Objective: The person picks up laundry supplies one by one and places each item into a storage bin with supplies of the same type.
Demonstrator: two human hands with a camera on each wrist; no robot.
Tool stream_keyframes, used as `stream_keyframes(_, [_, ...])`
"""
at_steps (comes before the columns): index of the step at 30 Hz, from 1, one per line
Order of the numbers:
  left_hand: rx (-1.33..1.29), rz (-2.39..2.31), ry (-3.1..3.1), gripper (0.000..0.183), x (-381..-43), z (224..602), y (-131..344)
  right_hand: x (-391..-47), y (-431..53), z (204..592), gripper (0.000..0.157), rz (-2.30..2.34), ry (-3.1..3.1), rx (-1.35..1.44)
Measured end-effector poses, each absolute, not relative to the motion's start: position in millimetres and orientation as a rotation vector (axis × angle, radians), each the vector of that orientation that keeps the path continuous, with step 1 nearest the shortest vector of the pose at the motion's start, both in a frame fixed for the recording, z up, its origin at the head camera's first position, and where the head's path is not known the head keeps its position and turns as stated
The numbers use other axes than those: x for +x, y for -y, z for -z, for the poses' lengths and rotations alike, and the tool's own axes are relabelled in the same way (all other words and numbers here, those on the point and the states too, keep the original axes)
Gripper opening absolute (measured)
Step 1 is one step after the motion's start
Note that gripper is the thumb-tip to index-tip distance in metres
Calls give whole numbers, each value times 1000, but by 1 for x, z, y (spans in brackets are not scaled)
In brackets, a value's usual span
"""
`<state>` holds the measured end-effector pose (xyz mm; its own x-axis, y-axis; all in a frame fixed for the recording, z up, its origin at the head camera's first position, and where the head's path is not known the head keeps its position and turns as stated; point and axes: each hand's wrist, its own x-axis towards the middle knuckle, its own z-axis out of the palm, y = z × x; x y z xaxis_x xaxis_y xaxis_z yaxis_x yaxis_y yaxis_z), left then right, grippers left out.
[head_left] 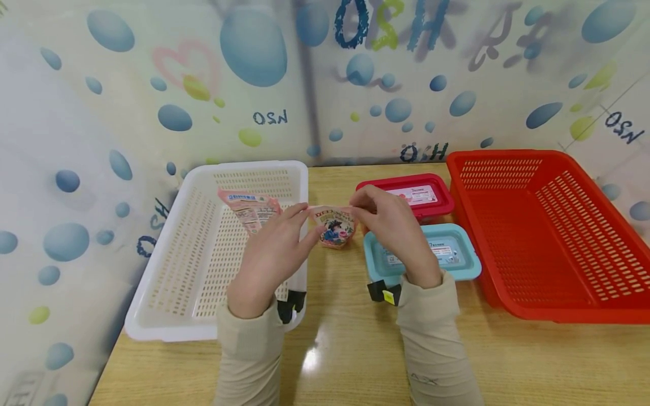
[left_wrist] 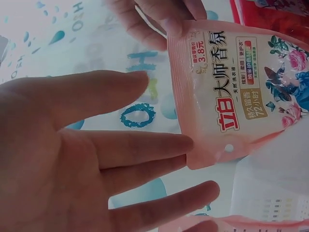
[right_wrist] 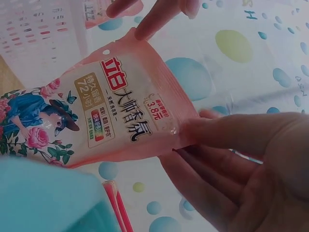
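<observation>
A pink laundry detergent pouch (head_left: 335,228) with a printed figure and roses stands between both hands, above the table just right of the white basket. My right hand (head_left: 396,225) pinches its upper right corner between thumb and fingers. At the opposite corner, the straight fingertips of my left hand (head_left: 271,254) touch the pouch's edge; the left wrist view shows the thumb (left_wrist: 116,94) spread away from it. A second pink pouch (head_left: 249,213), back side showing, leans inside the white basket (head_left: 147,316), partly hidden by my left hand.
Right of the pouch lie a box with a red lid (head_left: 444,200) and, nearer, one with a light blue lid (head_left: 469,265), partly under my right forearm. A red basket (head_left: 508,237) stands at the right on the wooden table (head_left: 345,349). A patterned sheet (head_left: 325,101) hangs behind.
</observation>
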<state>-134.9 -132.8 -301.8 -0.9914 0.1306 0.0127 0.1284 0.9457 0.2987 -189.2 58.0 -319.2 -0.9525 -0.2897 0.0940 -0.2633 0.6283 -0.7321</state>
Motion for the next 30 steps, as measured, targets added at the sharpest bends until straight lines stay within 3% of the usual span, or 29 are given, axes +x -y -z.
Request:
stream_keyframes(5, [223,-477,-3140,48,-133,302,133,-190,-58,321,28,1207,-2848,-469])
stream_keyframes(18, [243,-570,-3181,23,-132,302,134,-188,-58,321,22,1123,-2941,-527])
stream_keyframes(30, [209,-532,-3201,39,-133,304,136,-187,-58,319,23,1120,-2959,-533])
